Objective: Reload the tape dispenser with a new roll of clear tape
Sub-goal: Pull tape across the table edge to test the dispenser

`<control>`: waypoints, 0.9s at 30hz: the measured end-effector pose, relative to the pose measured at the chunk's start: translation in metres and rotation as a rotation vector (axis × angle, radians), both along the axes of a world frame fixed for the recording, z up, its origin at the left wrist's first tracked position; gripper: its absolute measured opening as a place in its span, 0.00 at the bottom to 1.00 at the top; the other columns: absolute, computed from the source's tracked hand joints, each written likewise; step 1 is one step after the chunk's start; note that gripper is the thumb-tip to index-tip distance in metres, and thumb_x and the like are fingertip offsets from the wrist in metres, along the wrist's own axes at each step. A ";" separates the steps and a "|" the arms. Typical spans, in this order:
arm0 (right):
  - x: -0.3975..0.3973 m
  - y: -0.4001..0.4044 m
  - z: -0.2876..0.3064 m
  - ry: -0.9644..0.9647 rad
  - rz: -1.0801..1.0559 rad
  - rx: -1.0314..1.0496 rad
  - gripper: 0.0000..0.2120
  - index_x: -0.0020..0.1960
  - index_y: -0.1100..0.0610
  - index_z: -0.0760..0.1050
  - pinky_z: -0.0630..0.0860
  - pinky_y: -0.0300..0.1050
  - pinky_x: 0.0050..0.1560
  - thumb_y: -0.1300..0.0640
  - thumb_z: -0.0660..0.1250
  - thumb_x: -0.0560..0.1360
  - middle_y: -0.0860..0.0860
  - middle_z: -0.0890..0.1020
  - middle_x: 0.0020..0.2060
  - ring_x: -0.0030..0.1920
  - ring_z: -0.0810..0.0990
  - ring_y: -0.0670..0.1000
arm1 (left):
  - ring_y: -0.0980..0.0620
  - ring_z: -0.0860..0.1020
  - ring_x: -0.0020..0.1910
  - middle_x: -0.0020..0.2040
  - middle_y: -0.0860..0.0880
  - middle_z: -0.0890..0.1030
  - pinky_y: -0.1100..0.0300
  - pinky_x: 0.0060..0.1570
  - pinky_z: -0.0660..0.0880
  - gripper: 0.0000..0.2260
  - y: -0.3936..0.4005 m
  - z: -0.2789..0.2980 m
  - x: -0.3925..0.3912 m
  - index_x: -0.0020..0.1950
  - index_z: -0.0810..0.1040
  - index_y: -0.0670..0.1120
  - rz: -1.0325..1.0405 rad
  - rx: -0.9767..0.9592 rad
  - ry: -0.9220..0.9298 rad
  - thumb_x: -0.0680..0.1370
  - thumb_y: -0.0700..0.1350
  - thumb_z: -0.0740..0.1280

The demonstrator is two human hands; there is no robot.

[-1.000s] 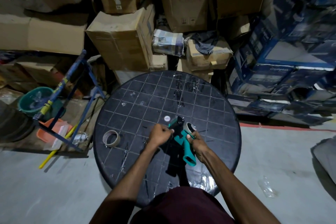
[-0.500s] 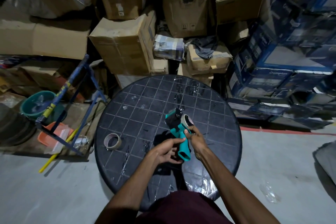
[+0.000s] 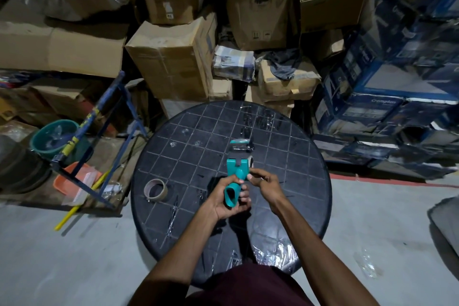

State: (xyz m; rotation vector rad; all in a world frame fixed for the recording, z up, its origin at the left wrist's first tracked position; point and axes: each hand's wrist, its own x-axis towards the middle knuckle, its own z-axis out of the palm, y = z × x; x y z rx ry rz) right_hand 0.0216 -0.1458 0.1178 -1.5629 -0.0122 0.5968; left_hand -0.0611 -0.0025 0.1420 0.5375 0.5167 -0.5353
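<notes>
Above the round black table (image 3: 300, 181) I hold a teal tape dispenser (image 3: 237, 167) with its head pointing away from me. My left hand (image 3: 222, 204) is wrapped around its handle. A roll of clear tape (image 3: 251, 160) sits on the dispenser's right side, mostly hidden behind the teal body. My right hand (image 3: 267, 181) is beside it, with thumb and forefinger pinched at the roll's lower edge. A second, brownish tape ring (image 3: 156, 190) lies flat on the table to the left of my hands.
Stacked cardboard boxes (image 3: 173, 62) and blue cartons (image 3: 387, 82) crowd the far side of the table. A blue metal frame (image 3: 99, 136), a green bucket (image 3: 53, 135) and an orange tray (image 3: 74, 181) stand to the left. Crumpled clear film lies on the table's near edge (image 3: 275, 248).
The dispenser has turned so its handle points toward me. My left hand slid from the head down onto the handle. My right hand stayed at the roll's side.
</notes>
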 end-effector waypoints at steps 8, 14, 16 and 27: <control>0.015 -0.010 0.004 -0.132 -0.080 -0.081 0.07 0.50 0.56 0.85 0.76 0.37 0.51 0.65 0.69 0.79 0.49 0.87 0.46 0.47 0.83 0.45 | 0.55 0.74 0.28 0.36 0.48 0.76 0.65 0.29 0.75 0.14 0.001 -0.003 -0.009 0.52 0.79 0.42 0.240 0.234 0.094 0.72 0.30 0.62; 0.007 -0.010 -0.007 -0.135 -0.094 -0.112 0.08 0.46 0.53 0.85 0.75 0.38 0.46 0.63 0.69 0.80 0.49 0.87 0.43 0.43 0.83 0.45 | 0.48 0.83 0.46 0.52 0.41 0.83 0.63 0.44 0.81 0.07 0.017 -0.009 -0.011 0.51 0.78 0.40 0.405 0.168 0.009 0.74 0.33 0.67; 0.006 -0.009 -0.005 -0.144 -0.090 -0.121 0.07 0.47 0.53 0.84 0.73 0.34 0.41 0.62 0.69 0.80 0.50 0.86 0.41 0.38 0.81 0.41 | 0.50 0.83 0.42 0.54 0.43 0.85 0.62 0.39 0.80 0.07 0.021 -0.008 -0.013 0.53 0.79 0.40 0.401 0.182 -0.018 0.77 0.33 0.65; 0.011 0.003 -0.007 -0.203 -0.061 -0.159 0.05 0.49 0.55 0.84 0.74 0.39 0.44 0.61 0.69 0.80 0.51 0.86 0.43 0.39 0.80 0.44 | 0.49 0.77 0.27 0.38 0.44 0.82 0.59 0.28 0.76 0.02 0.045 -0.002 -0.012 0.49 0.78 0.40 0.238 0.575 0.083 0.77 0.38 0.67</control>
